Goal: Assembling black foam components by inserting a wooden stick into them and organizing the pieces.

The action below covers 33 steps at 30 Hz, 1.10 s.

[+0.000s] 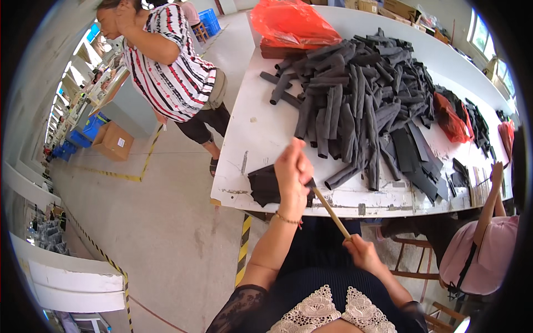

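Left grip (292,166) pinches a small dark fabric piece (265,186) at the desk (250,133) edge, mid-frame; the right grip (361,251) is closed around a wooden stick (331,212) poking into it. Pushed too hard, the stick could pierce or slip out. At top, an orange plastic bag (291,23); contents hidden.

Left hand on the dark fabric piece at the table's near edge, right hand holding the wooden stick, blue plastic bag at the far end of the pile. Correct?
Not quite: the plastic bag at the far end of the pile of dark fabric tubes is red-orange, not blue, as the head view shows. The rest stands: the left hand is on the dark fabric piece at the near edge of the table, and the right hand holds the wooden stick.
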Each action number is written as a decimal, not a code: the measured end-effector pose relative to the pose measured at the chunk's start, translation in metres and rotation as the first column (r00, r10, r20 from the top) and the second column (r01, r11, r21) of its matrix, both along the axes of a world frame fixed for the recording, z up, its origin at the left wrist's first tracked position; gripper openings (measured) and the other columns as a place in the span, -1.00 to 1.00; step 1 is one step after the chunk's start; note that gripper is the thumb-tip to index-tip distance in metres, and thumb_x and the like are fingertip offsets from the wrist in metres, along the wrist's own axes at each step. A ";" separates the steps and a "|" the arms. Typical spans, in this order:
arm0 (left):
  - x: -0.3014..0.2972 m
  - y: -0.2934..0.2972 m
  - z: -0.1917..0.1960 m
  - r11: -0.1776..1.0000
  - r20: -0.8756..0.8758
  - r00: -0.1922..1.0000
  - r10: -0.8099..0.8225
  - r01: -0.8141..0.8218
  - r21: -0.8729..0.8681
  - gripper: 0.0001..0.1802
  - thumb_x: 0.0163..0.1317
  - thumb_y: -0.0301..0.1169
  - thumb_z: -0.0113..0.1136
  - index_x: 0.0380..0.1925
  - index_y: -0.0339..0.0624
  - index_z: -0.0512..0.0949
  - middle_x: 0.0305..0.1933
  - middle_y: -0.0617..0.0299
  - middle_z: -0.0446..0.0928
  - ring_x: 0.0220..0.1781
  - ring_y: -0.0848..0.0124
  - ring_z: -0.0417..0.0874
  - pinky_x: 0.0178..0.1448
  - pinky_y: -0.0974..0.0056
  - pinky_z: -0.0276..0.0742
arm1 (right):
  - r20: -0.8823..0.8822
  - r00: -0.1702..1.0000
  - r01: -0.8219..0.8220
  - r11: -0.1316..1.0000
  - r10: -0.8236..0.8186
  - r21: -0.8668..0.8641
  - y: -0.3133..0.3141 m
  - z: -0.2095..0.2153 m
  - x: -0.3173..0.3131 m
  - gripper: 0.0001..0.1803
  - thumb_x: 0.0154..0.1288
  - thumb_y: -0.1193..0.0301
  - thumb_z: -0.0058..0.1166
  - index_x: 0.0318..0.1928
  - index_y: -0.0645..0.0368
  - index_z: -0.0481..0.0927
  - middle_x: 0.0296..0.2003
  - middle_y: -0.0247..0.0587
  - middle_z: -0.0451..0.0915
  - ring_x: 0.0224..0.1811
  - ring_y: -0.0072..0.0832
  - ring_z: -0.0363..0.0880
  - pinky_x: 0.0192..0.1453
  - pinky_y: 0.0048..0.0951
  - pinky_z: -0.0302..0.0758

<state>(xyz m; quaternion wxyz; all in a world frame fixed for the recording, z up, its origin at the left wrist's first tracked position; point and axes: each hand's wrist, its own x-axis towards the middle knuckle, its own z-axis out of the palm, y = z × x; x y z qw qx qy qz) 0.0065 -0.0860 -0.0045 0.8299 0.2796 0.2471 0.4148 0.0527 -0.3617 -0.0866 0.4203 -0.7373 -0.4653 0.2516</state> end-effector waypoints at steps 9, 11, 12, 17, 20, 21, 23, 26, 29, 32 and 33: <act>0.000 0.032 -0.026 0.905 0.145 0.947 0.287 -0.317 0.284 -0.55 0.49 -0.07 0.02 0.01 -0.29 0.41 -0.24 0.23 0.47 -0.27 0.49 0.46 -0.13 0.36 0.42 | -0.223 0.968 0.084 0.985 -0.117 -0.151 -0.006 0.020 0.026 -0.84 0.48 0.41 -0.02 -0.18 0.26 0.53 -0.58 -0.12 0.47 -0.55 -0.46 0.47 -0.40 -0.39 0.44; 0.001 0.020 -0.033 0.936 0.081 0.965 0.248 -0.260 0.238 -0.56 0.48 -0.06 0.03 -0.02 -0.28 0.41 -0.22 0.24 0.46 -0.22 0.48 0.47 -0.09 0.35 0.45 | -0.142 0.988 0.047 0.988 -0.067 -0.145 0.000 0.026 0.030 -0.84 0.48 0.42 -0.01 -0.17 0.27 0.54 -0.56 -0.09 0.50 -0.53 -0.40 0.51 -0.38 -0.36 0.45; 0.000 0.014 -0.035 0.957 0.018 0.976 0.217 -0.216 0.194 -0.56 0.47 -0.05 0.04 -0.04 -0.27 0.41 -0.20 0.24 0.44 -0.18 0.47 0.48 -0.06 0.34 0.47 | -0.136 0.988 0.048 0.988 -0.069 -0.146 0.000 0.029 0.032 -0.84 0.48 0.42 -0.01 -0.17 0.27 0.54 -0.56 -0.09 0.50 -0.53 -0.40 0.51 -0.38 -0.36 0.45; 0.001 -0.039 -0.040 0.985 -0.067 0.996 -0.059 0.048 -0.163 -0.44 0.41 0.10 0.04 -0.10 -0.27 0.38 -0.25 0.17 0.43 -0.26 0.31 0.54 -0.08 0.10 0.63 | -0.081 0.995 0.051 0.997 -0.056 -0.059 0.000 0.027 0.036 -0.86 0.46 0.44 0.02 -0.16 0.28 0.54 -0.50 0.02 0.57 -0.50 -0.24 0.58 -0.36 -0.32 0.46; 0.009 -0.032 -0.023 0.866 0.059 0.920 -0.388 0.385 -0.320 -0.49 0.42 -0.03 0.10 0.02 -0.31 0.36 -0.24 0.11 0.44 -0.27 0.34 0.56 -0.10 0.15 0.63 | -0.059 0.998 0.030 0.997 -0.034 -0.071 -0.001 0.023 0.034 -0.86 0.46 0.44 0.02 -0.16 0.27 0.54 -0.50 0.03 0.56 -0.50 -0.23 0.56 -0.36 -0.32 0.46; 0.012 -0.025 -0.026 0.799 0.111 0.871 -0.479 0.485 -0.354 -0.49 0.43 -0.07 0.11 0.06 -0.32 0.35 -0.23 0.09 0.44 -0.28 0.35 0.57 -0.10 0.17 0.63 | -0.058 0.998 0.024 0.997 -0.028 -0.072 -0.001 0.021 0.032 -0.86 0.46 0.44 0.02 -0.16 0.27 0.54 -0.50 0.03 0.56 -0.50 -0.23 0.56 -0.36 -0.32 0.46; 0.022 0.008 -0.070 0.730 0.482 0.785 -0.390 0.582 -0.357 -0.58 0.43 -0.27 0.15 0.07 -0.39 0.35 -0.29 0.13 0.48 -0.35 0.41 0.56 -0.12 0.25 0.65 | -0.057 0.998 0.001 0.992 -0.009 -0.129 -0.003 0.015 0.028 -0.87 0.46 0.44 0.01 -0.17 0.26 0.53 -0.51 0.03 0.54 -0.52 -0.27 0.53 -0.36 -0.33 0.46; 0.030 0.031 -0.056 0.918 0.474 0.846 -0.244 0.360 -0.169 -0.74 0.44 -0.44 0.07 0.03 -0.38 0.41 -0.29 0.12 0.54 -0.24 0.35 0.63 -0.01 0.25 0.67 | -0.148 0.989 -0.036 0.995 0.022 -0.094 -0.025 0.006 0.032 -0.82 0.45 0.37 0.06 -0.20 0.26 0.53 -0.57 -0.14 0.51 -0.54 -0.43 0.46 -0.39 -0.38 0.42; 0.030 0.022 -0.037 0.965 0.436 0.877 -0.202 0.255 -0.067 -0.83 0.44 -0.44 0.06 -0.06 -0.28 0.45 -0.19 0.06 0.62 -0.04 0.20 0.70 0.20 0.04 0.62 | -0.149 0.989 0.023 0.995 -0.008 0.098 -0.021 0.018 0.039 -0.76 0.40 0.30 0.16 -0.25 0.24 0.52 -0.56 -0.36 0.46 -0.52 -0.64 0.38 -0.42 -0.49 0.36; 0.030 -0.005 -0.027 0.969 0.407 0.882 -0.238 0.245 0.036 -0.93 0.46 -0.46 0.03 -0.15 -0.21 0.44 -0.17 0.06 0.61 0.01 0.11 0.67 0.34 -0.02 0.46 | -0.269 0.945 0.270 0.911 -0.187 0.313 0.044 0.036 0.040 -0.74 0.25 0.41 0.32 -0.26 0.19 0.46 -0.47 -0.47 0.40 -0.46 -0.76 0.27 -0.42 -0.63 0.26; 0.029 -0.012 -0.028 0.966 0.361 0.897 -0.257 0.241 0.089 -0.93 0.47 -0.45 0.01 -0.16 -0.21 0.43 -0.15 0.06 0.60 0.08 0.10 0.64 0.33 -0.01 0.46 | -0.185 0.965 0.244 0.899 -0.187 0.363 0.071 0.038 0.044 -0.70 0.23 0.42 0.34 -0.18 0.22 0.46 -0.45 -0.47 0.39 -0.48 -0.76 0.26 -0.44 -0.63 0.26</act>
